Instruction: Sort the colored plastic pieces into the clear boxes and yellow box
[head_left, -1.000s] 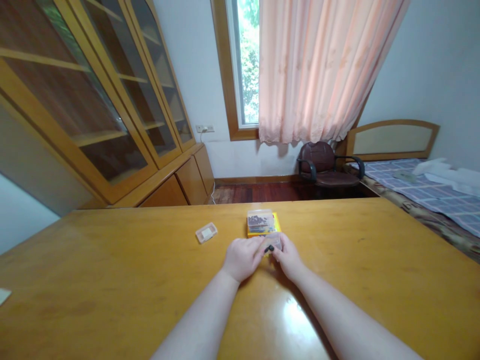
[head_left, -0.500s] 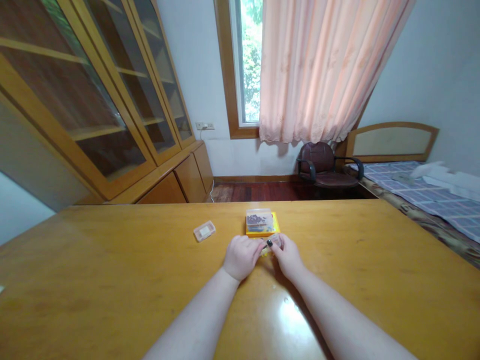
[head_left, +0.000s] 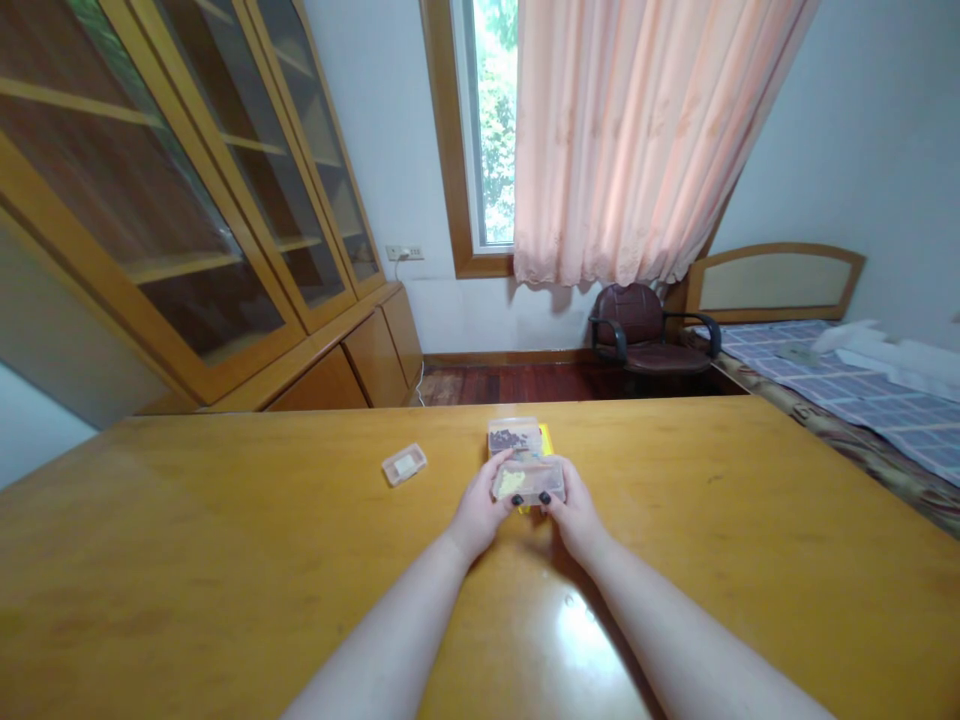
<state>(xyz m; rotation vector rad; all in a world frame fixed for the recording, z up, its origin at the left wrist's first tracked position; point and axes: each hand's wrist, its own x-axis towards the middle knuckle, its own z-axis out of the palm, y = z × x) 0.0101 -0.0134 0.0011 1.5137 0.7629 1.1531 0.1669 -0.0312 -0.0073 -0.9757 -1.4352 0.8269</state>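
Both hands grip a small clear plastic box (head_left: 529, 478) with pale yellow bits at its left side. My left hand (head_left: 478, 510) closes on its left end, and my right hand (head_left: 580, 512) on its right end, thumbs on the near side. Just behind it a clear container (head_left: 514, 428) of small dark pieces rests on a yellow box (head_left: 547, 438), partly covered by the held box. A little yellow shows below my fingers; I cannot make out what it is. To the left lies another clear plastic box (head_left: 404, 465) with a whitish patch inside.
The wide wooden table (head_left: 225, 560) spans the front. Glass-door cabinets (head_left: 247, 180) stand at the left. Beyond the table's far edge are a dark red armchair (head_left: 634, 325) and a bed (head_left: 810, 365) at the right, and a pink curtain (head_left: 630, 140) hangs by the window.
The small clear box has turned so its broad face shows, yellow bits visible inside. My left hand has opened out from a pinch to hold its left end. The view shifted slightly.
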